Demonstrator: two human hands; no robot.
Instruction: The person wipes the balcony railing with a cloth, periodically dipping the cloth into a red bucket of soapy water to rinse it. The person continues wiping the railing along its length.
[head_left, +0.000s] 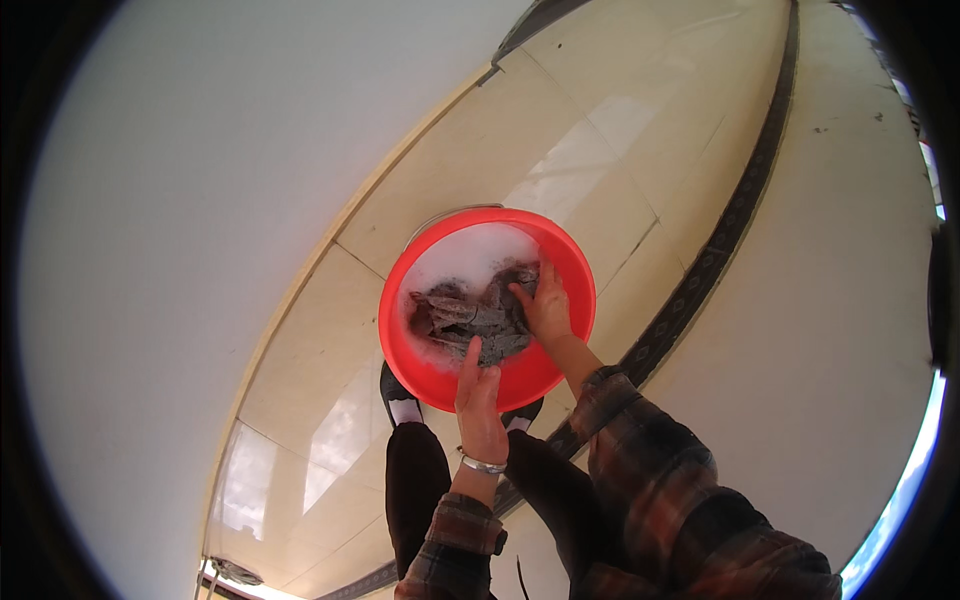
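A red plastic basin (395, 274) stands on the floor in front of my feet. White suds (472, 251) fill its far side. Wet dark grey cloth (480, 319) lies bunched in the middle, partly under foam. My right hand (549, 306) is inside the basin by the right wall, thumb and fingers spread at the cloth's right edge, with no grip on it visible. Over the near rim reaches my left hand (481, 412), fingers extended towards the cloth and nothing seen in them. A silver bracelet (484, 465) circles the left wrist.
Glossy beige floor tiles (577, 180) surround the basin, crossed on the right by a dark patterned border strip (720, 244). A white wall (187, 187) rises on the left. Behind the basin shows a thin curved metal rod (450, 215). My dark shoes (395, 390) stand close to the near rim.
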